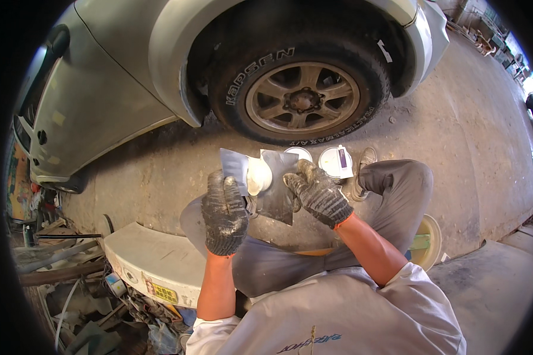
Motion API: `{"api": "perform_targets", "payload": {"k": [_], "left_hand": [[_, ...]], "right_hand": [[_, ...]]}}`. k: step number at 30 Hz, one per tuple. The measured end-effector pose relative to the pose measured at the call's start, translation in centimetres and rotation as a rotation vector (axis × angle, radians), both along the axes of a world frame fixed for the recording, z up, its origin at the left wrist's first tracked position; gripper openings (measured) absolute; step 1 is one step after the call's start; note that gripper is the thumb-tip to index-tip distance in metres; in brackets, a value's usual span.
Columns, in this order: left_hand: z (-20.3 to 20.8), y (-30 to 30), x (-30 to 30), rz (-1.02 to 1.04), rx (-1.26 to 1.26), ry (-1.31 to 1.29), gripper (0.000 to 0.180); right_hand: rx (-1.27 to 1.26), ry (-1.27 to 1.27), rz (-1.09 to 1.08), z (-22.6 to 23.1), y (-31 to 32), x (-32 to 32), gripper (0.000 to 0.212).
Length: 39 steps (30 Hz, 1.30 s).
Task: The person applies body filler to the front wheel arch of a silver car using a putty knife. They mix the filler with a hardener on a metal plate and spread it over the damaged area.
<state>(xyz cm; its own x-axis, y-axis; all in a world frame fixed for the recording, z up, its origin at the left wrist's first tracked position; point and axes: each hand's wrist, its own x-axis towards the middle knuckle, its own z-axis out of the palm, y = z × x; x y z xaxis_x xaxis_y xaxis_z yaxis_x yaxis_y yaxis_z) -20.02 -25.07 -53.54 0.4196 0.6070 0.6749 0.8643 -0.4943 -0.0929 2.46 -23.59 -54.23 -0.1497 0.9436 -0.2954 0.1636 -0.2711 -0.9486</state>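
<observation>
Dark knitted work gloves smeared with pale paste cover both my hands. My left hand (225,210) is closed on a thin grey spreader (234,167), held upright. A thick lump of creamy white paste (259,176) sits at the spreader's right edge, against a dark flat mixing board (278,198). My right hand (321,194) grips this board by its right side, thumb over its face. Just beyond that hand, a round tin (328,164) stands on the floor with a white and purple tube (342,157) on top. Beside it, a second white round container (301,154) is partly hidden by the board.
A car's wheel (302,100) and light-coloured body (112,71) rise ahead of me. To my left lies a pale curved panel (154,260), beside a heap of scrap (83,296). A round bucket (435,242) stands by my right knee (417,177).
</observation>
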Motion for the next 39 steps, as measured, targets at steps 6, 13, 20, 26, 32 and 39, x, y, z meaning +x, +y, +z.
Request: {"api": "perform_targets", "payload": {"k": [6,13,20,26,32,39], "left_hand": [[1.7,-0.8,1.0,-0.037,-0.529,-0.305,0.029],[2.1,-1.2,0.8,-0.085,-0.404,-0.26,0.022],[1.7,-1.2,-0.5,-0.052,-0.931,-1.327,0.026],[1.5,-0.9,0.9,0.018,-0.797,-1.413,0.021],[0.1,-0.3,2.5,0.072,-0.536,-1.32,0.02],[-2.9,1.0,2.8,0.229,-0.236,-0.563,0.023]], "right_hand": [[0.477,-0.389,-0.113,-1.1,0.8,-0.5,0.037],[0.201,-0.046,-0.125,2.7,2.7,0.6,0.025],[0.647,-0.061,-0.191,6.8,2.7,2.0,0.016],[0.662,-0.434,0.293,7.4,1.6,2.8,0.029],[1.141,-0.683,0.258,8.1,1.6,3.6,0.043],[1.172,-0.845,0.324,7.1,-0.1,1.7,0.043]]}}
